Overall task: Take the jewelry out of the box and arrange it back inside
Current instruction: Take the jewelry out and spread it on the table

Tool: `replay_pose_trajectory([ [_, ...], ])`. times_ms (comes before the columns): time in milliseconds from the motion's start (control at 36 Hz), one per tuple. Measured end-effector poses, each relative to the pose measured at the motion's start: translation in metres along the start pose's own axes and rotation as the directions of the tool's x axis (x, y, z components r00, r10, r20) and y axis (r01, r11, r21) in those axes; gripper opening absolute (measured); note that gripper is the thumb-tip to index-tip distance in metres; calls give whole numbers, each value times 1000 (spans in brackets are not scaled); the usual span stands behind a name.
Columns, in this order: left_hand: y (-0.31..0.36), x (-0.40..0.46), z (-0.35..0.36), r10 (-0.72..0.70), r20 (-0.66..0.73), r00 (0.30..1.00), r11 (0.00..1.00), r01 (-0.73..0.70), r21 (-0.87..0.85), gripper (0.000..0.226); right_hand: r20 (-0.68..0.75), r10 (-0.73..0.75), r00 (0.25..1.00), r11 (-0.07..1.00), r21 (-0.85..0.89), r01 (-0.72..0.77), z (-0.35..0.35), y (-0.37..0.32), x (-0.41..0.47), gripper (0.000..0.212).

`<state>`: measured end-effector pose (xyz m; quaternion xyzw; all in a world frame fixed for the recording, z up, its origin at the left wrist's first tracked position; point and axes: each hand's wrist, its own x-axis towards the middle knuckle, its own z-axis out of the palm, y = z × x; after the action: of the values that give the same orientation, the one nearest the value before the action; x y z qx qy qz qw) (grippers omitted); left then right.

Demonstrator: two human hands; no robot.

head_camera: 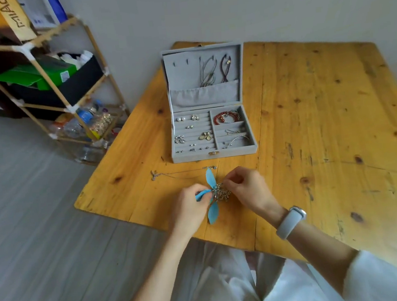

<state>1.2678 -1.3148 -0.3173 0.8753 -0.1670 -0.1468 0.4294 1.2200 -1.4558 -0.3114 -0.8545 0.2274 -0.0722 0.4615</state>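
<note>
Jewelry box (213,152) open; both hands pinch one blue-feathered ornament (214,192).

Tiny studs (196,149) in the box's (214,155) front row — too small to identify.

Matt grey velvety box (213,155); knotty varnished wood table (322,120).
</note>
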Motion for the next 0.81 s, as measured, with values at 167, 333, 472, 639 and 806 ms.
replay_pose_trajectory([
  [167, -6, -3, 4, 74, -104, 992, 950, -38, 309, 23, -27, -140, 990, 964, -231, 130, 4, 4, 10, 13],
  [333, -9, 3, -2, 129, -197, 972, 961, -74, 266, 35, -16, -194, 981, 964, -190, 188, -10, -3, 23, 21],
  [472, 12, 38, -21, 249, -256, 934, 925, -151, 348, 34, -8, -252, 968, 949, -197, 246, -33, -25, 50, 23],
  [639, 56, 109, -52, 397, -261, 880, 860, -258, 440, 35, -46, -254, 966, 949, -206, 239, -52, -61, 107, 23],
  [806, 96, 175, -74, 482, -269, 834, 776, -263, 574, 54, -204, -225, 953, 966, -175, 190, -57, -95, 171, 25],
])
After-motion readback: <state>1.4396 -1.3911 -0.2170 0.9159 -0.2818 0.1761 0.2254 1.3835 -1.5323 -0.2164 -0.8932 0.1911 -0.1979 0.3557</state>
